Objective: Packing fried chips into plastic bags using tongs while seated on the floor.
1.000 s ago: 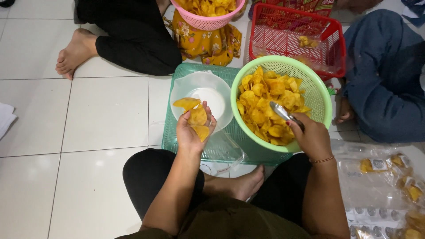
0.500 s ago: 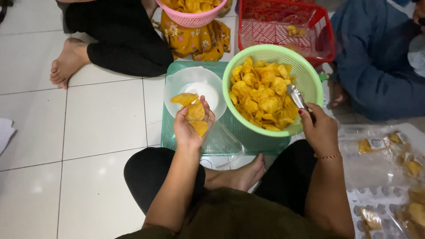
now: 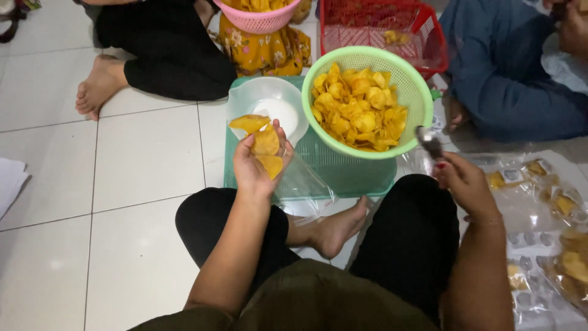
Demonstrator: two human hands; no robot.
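Both hands are busy over the tiled floor [image 3: 141, 159], where the person sits cross-legged. Left hand [image 3: 257, 162] is raised palm-up, fingers curled around a small stack of yellow chips [image 3: 263, 141], gripping them together with the mouth of a clear plastic bag [image 3: 303, 184] that trails down toward the knee. Right hand [image 3: 465, 181] is closed on the handle of a metal spoon [image 3: 429, 142], its bowl pointing up and hovering just outside the rim of the green basket [image 3: 404, 76], close to it but not clearly touching.

That green basket is heaped with more yellow chips and sits on a teal tray [image 3: 355, 175] lying flat on the floor. Just beside it on the same tray is a white bowl [image 3: 269, 104] holding something white; the held chips hang right above its near edge.

Off to the right, packets of chips [image 3: 533, 178] lie spread on a clear plastic sheet near the right hand. Further back, a red basket [image 3: 380, 30] with a few chips inside stands behind the green one, and a pink basket [image 3: 260, 15] rests on the lap of another person in a yellow flowered garment. A second person in blue [image 3: 514, 79] sits at the far right, and a bare foot [image 3: 98, 86] shows at the upper left.
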